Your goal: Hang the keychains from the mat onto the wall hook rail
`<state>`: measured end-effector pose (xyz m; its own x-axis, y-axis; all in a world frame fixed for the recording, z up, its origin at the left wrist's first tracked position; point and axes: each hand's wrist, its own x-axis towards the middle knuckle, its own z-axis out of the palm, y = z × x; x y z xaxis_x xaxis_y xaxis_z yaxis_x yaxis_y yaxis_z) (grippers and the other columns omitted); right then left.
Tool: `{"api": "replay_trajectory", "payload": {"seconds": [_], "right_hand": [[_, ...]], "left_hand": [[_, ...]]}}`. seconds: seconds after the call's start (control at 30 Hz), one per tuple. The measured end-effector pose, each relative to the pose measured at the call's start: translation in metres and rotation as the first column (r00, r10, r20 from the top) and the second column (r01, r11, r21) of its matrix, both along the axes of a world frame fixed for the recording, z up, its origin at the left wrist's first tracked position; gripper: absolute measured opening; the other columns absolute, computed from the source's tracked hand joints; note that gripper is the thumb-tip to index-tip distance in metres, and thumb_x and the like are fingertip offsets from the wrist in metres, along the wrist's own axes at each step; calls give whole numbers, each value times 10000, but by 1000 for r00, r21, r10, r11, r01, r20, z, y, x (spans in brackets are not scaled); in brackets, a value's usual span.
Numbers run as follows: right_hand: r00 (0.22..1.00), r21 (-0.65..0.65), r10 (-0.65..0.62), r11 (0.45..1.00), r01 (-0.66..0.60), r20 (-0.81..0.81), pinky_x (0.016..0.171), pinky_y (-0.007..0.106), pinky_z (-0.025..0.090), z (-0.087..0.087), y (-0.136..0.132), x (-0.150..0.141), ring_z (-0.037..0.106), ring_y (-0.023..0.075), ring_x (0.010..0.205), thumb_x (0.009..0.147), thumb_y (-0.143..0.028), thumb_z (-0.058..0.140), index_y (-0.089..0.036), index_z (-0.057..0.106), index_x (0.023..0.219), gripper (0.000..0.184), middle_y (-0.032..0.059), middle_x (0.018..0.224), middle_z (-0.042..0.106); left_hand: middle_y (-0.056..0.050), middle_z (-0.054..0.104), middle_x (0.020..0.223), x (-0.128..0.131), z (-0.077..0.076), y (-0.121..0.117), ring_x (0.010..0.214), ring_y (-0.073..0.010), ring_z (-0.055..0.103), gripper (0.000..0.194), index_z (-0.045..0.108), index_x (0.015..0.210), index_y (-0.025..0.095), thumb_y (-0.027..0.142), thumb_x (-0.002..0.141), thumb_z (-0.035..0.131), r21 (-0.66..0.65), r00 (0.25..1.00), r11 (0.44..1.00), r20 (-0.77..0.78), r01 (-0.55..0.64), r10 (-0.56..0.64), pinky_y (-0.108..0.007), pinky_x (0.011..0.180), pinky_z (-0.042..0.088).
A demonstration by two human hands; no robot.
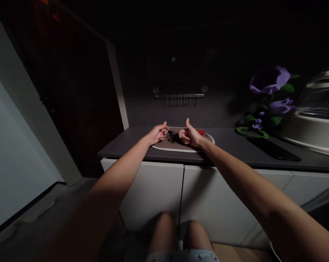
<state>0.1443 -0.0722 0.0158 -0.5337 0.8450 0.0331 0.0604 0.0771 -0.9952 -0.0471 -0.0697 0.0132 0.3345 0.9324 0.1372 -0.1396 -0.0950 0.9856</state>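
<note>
Over a brown oval mat with a white rim, my left hand is closed, fingertips pinched at the edge of a small shiny metal object. That object looks like a keyring cluster, but its exact kind is too small and dark to make out. To its right is my right hand, fingers curled in and thumb pointing up. Whatever those fingers hold, if anything, is hidden. Just behind the right hand lies a small red item with a thin silvery piece by it, partly covered by the hand.
A clear rail with hooks is fixed to the dark wall. On the grey counter at right stand purple flowers with a green ring base, a black phone-like slab and a large domed appliance. White cabinet doors are below.
</note>
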Motion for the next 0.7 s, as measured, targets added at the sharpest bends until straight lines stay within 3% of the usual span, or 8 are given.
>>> {"api": "replay_trajectory", "payload": {"seconds": [0.1,0.2,0.3,0.4,0.5,0.6,0.7], "right_hand": [[992,145,-123,981,127,-38,346,183,188,10,14,-15,213,53,312,807,-636,257,-163,513,702,548,-70,352,289],[949,261,-300,913,315,-95,358,170,237,18,34,-33,311,52,333,826,-399,449,-186,475,840,215,-75,437,401],[907,349,-415,841,413,-74,408,172,324,16,56,-45,425,62,406,816,-245,450,-206,433,969,159,-65,564,475],[844,501,-535,724,474,-25,506,202,396,3,75,-49,483,77,488,811,-206,419,-197,432,1052,241,-38,657,514],[793,666,-608,609,431,44,658,243,423,-9,84,-47,531,105,614,818,-213,407,-173,464,1082,273,1,713,567],[799,765,-585,577,288,141,762,267,407,-14,84,-45,552,130,727,817,-207,426,-157,511,1069,271,39,777,608],[780,774,-594,583,248,197,790,266,402,-14,83,-46,560,140,782,816,-195,430,-153,556,1022,245,66,842,629]], "left_hand": [[50,440,504,1,16,13,392,-37,333,262,488,732,157,408,758,559,190,964,960,-130,-207,233,-179,410,223],[38,477,537,1,25,32,479,-56,409,123,496,713,152,247,755,562,450,837,831,-270,-327,475,-183,485,305],[18,518,594,-1,22,52,564,-81,455,51,531,720,152,194,750,535,655,695,689,-339,-309,634,-201,562,353],[-12,568,695,-5,9,69,646,-107,498,77,571,778,155,189,762,503,752,631,621,-374,-222,679,-224,637,381],[-39,583,778,-10,-6,76,735,-140,518,124,594,833,167,197,768,493,797,569,593,-435,-118,698,-253,707,390],[-57,582,846,-18,-16,75,805,-170,522,162,606,884,186,249,768,512,788,529,614,-538,40,656,-279,765,384],[-68,592,893,-25,-19,74,847,-182,526,195,614,909,186,281,770,515,745,476,661,-616,91,628,-281,789,378]]}}
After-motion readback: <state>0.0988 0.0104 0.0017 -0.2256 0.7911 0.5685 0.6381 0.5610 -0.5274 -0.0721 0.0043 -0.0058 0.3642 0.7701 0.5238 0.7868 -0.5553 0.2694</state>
